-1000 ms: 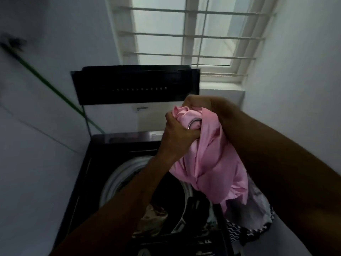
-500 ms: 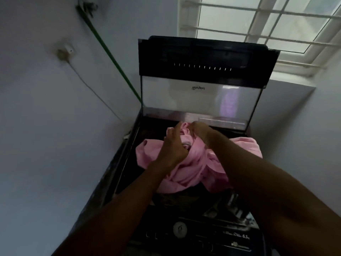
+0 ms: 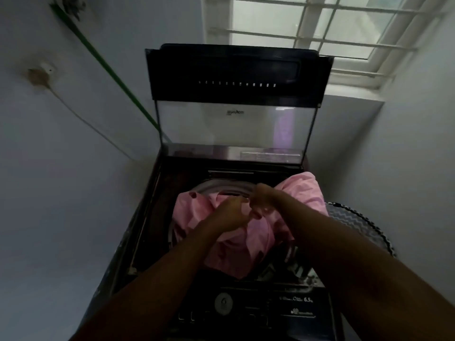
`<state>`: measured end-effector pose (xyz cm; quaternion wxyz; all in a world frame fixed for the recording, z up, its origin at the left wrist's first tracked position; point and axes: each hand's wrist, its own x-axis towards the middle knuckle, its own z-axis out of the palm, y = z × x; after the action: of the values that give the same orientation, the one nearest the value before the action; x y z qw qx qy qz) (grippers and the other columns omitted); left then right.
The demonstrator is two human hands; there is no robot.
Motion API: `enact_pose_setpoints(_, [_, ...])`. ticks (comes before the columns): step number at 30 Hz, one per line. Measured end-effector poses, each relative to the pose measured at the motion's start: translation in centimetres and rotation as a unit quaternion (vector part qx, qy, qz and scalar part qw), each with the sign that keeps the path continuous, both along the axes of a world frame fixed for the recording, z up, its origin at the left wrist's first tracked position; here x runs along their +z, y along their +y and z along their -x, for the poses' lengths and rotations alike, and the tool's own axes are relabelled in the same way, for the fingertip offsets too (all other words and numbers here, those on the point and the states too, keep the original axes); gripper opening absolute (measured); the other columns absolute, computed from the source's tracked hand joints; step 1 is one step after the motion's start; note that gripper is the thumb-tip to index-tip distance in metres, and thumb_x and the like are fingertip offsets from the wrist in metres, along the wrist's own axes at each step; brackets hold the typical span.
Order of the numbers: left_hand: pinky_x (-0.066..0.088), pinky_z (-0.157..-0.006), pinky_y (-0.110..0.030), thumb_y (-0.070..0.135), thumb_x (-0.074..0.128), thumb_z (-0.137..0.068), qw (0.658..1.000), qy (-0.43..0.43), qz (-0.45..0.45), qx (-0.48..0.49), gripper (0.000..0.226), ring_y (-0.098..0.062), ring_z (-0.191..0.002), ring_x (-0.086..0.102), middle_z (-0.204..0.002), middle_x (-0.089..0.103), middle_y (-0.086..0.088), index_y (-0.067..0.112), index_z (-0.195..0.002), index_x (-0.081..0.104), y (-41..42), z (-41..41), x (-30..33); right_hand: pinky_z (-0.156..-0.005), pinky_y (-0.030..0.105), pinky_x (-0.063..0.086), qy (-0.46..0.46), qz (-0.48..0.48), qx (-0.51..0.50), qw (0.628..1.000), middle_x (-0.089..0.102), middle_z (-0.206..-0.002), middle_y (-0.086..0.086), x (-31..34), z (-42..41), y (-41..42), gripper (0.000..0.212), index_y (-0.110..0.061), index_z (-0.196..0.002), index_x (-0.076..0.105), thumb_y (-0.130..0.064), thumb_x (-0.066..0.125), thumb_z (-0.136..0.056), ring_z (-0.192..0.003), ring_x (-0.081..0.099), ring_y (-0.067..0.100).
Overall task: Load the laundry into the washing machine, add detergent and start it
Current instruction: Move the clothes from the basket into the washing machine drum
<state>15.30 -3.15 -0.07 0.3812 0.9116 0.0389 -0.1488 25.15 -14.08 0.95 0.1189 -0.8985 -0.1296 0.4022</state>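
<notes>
A dark top-loading washing machine (image 3: 145, 217) stands below me with its folding lid (image 3: 236, 77) raised. A pink garment (image 3: 243, 244) lies bunched over the drum opening, spilling past the right rim. My left hand (image 3: 227, 214) rests on top of the pink cloth with its fingers curled into it. My right hand (image 3: 262, 200) is blurred, just beside the left, fingers closed on a fold of the same garment. Dark laundry shows in the drum under the pink cloth. The control panel with a round dial (image 3: 223, 303) faces me at the front.
A black-and-white zigzag patterned laundry basket (image 3: 354, 222) sits at the machine's right side. White walls close in on both sides. A green hose (image 3: 103, 67) and a white cable (image 3: 81, 114) run down the left wall. A barred window (image 3: 307, 25) is behind the machine.
The pink garment went from held up above the drum to lowered onto the opening. Both hands moved down with it and the cloth has spread out over the rim.
</notes>
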Motion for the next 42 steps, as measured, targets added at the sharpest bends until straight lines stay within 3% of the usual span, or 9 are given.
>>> enact_pose_setpoints(3, [0.059,-0.075,-0.041,0.014,0.075,-0.072,0.998,-0.025,0.056,0.014,0.033,-0.021,-0.091,0.070,-0.108,0.070,-0.009,0.012,-0.105,0.071,-2.1,-1.9,0.9,-0.059,0.028,0.057,-0.070,-0.050,-0.047,0.995,0.069,-0.085,0.013,1.5,-1.0,-2.0,0.007,-0.007,-0.083,0.066,-0.013,0.064,-0.085,-0.074,0.070,0.026])
enact_pose_setpoints(6, [0.061,-0.055,-0.041,0.007,0.065,-0.081,0.995,-0.005,0.091,0.043,0.044,-0.027,-0.087,0.069,-0.122,0.049,-0.007,0.014,-0.124,0.059,-4.4,-3.2,1.3,-0.084,0.032,0.051,-0.182,-0.037,-0.014,0.982,0.072,-0.103,0.011,1.0,-3.1,-4.8,0.023,-0.007,-0.098,0.074,-0.018,0.061,-0.084,-0.100,0.066,0.030])
enact_pose_setpoints(10, [0.051,-0.087,-0.034,0.012,0.070,-0.080,0.999,-0.044,0.022,-0.011,0.059,-0.025,-0.114,0.055,-0.130,0.045,-0.005,0.021,-0.136,0.054,-8.6,-5.2,1.3,-0.097,0.039,0.046,-0.297,-0.073,-0.117,0.945,0.060,-0.116,0.006,0.3,-3.8,-11.0,0.033,-0.025,-0.109,0.068,-0.026,0.060,-0.077,-0.116,0.053,0.029])
enact_pose_setpoints(14, [0.034,-0.110,-0.031,0.017,0.075,-0.076,0.997,-0.066,-0.013,-0.043,0.063,-0.027,-0.130,0.043,-0.139,0.040,-0.010,0.019,-0.136,0.053,-12.2,-6.3,0.6,-0.105,0.049,0.039,-0.234,-0.039,-0.224,0.945,0.035,-0.137,0.016,-1.0,-3.6,-16.4,0.084,-0.022,-0.138,0.039,-0.044,0.081,-0.069,-0.128,0.036,0.037])
enact_pose_setpoints(18, [0.024,-0.116,-0.034,0.028,0.079,-0.074,0.989,-0.102,-0.065,-0.083,0.082,-0.030,-0.142,0.026,-0.153,0.027,-0.010,0.020,-0.146,0.040,-15.0,-7.5,-0.2,-0.104,0.040,0.038,-0.111,-0.140,-0.309,0.934,0.030,-0.147,0.021,-2.6,-3.2,-19.7,0.111,-0.026,-0.153,0.019,-0.046,0.085,-0.066,-0.131,0.042,0.039])
enact_pose_setpoints(24, [0.024,-0.116,-0.043,0.045,0.085,-0.066,0.975,-0.062,-0.160,-0.142,0.106,-0.037,-0.141,0.025,-0.153,0.025,-0.017,0.018,-0.151,0.027,-18.0,-8.7,-0.8,-0.081,0.031,0.048,-0.073,-0.236,-0.337,0.909,0.060,-0.124,0.010,-4.4,-2.3,-19.1,0.054,-0.022,-0.134,0.046,-0.021,0.067,-0.085,-0.111,0.060,0.030])
enact_pose_setpoints(31, [0.036,-0.108,-0.041,0.042,0.083,-0.065,0.972,-0.088,-0.193,-0.099,0.095,-0.030,-0.127,0.045,-0.140,0.044,-0.013,0.020,-0.145,0.040,-19.5,-9.0,-0.9,-0.106,0.045,0.039,-0.023,-0.247,-0.445,0.861,0.048,-0.136,0.021,-4.6,-2.4,-16.9,0.046,-0.013,-0.130,0.041,-0.045,0.024,-0.101,-0.123,0.048,0.036])
enact_pose_setpoints(37, [0.044,-0.099,-0.043,0.043,0.075,-0.061,0.990,-0.117,-0.070,-0.031,0.075,-0.027,-0.111,0.055,-0.124,0.057,-0.009,0.018,-0.131,0.058,-18.8,-8.4,-1.2,-0.083,0.035,0.040,-0.102,-0.158,-0.319,0.929,0.058,-0.123,0.022,-3.1,-2.1,-16.9,0.033,-0.003,-0.123,0.040,-0.026,0.042,-0.099,-0.114,0.057,0.038])
enact_pose_setpoints(42, [0.045,-0.097,-0.039,0.030,0.068,-0.077,0.991,-0.127,-0.028,0.014,0.049,-0.025,-0.108,0.054,-0.117,0.056,-0.010,0.008,-0.120,0.059,-18.2,-6.9,-0.7,-0.088,0.038,0.045,-0.209,-0.105,-0.261,0.937,0.065,-0.115,0.017,-1.7,-1.2,-15.9,0.028,-0.005,-0.110,0.056,-0.026,0.041,-0.098,-0.110,0.060,0.036])
